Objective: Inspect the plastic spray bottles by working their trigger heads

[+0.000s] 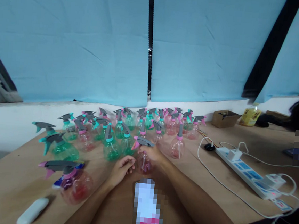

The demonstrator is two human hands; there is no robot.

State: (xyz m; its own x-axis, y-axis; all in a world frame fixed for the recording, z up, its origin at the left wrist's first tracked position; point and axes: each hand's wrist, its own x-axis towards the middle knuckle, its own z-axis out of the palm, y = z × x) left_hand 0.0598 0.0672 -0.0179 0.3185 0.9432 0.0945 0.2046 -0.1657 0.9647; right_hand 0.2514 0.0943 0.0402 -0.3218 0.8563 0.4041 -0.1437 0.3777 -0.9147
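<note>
My right hand [151, 152] is closed around the neck of a clear pink spray bottle [144, 165], just under its grey and pink trigger head. The bottle stands upright near the middle of the table. Just to its left, my left hand [122, 169] rests low with its fingers loosely curled in and no object visible in them. Green spray bottles [111, 150] with grey and teal heads stand beyond the left hand. Another pink spray bottle [178, 148] is to the right of the held one. Nearer on the left sits a larger-looking pink spray bottle [77, 187].
Several more spray bottles crowd the back by the wall. A phone [146, 206] with a blurred screen lies between my forearms; a white case [33, 211] is at left. On the right are a power strip [246, 174] with cables, a cardboard box [225, 119] and a yellow-labelled bottle [250, 115].
</note>
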